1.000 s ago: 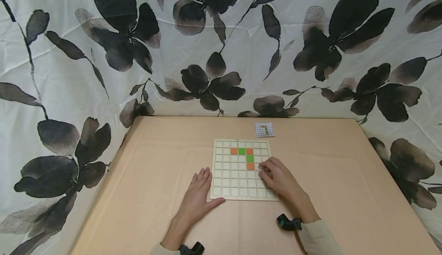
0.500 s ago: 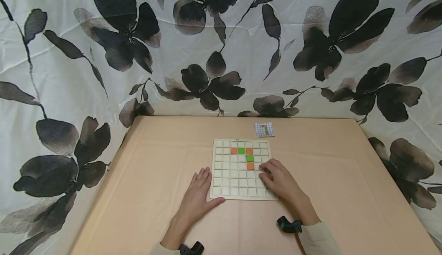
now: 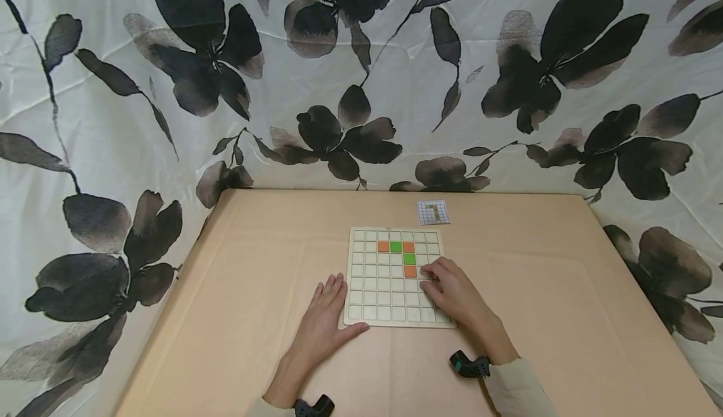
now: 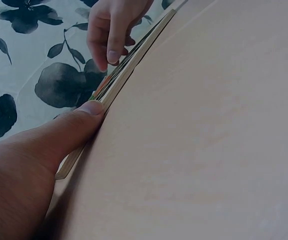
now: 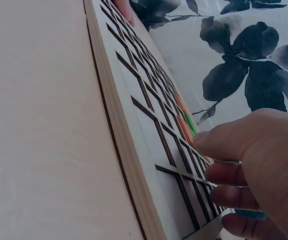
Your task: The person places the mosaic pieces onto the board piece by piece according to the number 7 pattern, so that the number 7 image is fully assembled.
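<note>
A pale square grid board (image 3: 378, 297) lies on the table, with three orange tiles (image 3: 409, 271) and two green tiles (image 3: 409, 259) set in its upper cells. Flat beside the board's left edge is my left hand (image 3: 323, 319), its thumb resting on the near left corner; the left wrist view shows that thumb (image 4: 91, 107) against the rim. Over the board's right side hovers my right hand (image 3: 454, 288), fingers loosely curled, thumb and index tips apart close to the lowest orange tile. Nothing shows between its fingers (image 5: 229, 195) in the right wrist view.
A small card (image 3: 433, 212) printed with a grid and a coloured pattern lies behind the board. The wooden table (image 3: 271, 235) ends at a white cloth (image 3: 429, 90) with dark flowers. Each wrist wears a black camera (image 3: 470, 364).
My right hand has shifted very slightly left over the board. The left hand and the tiles stay where they were.
</note>
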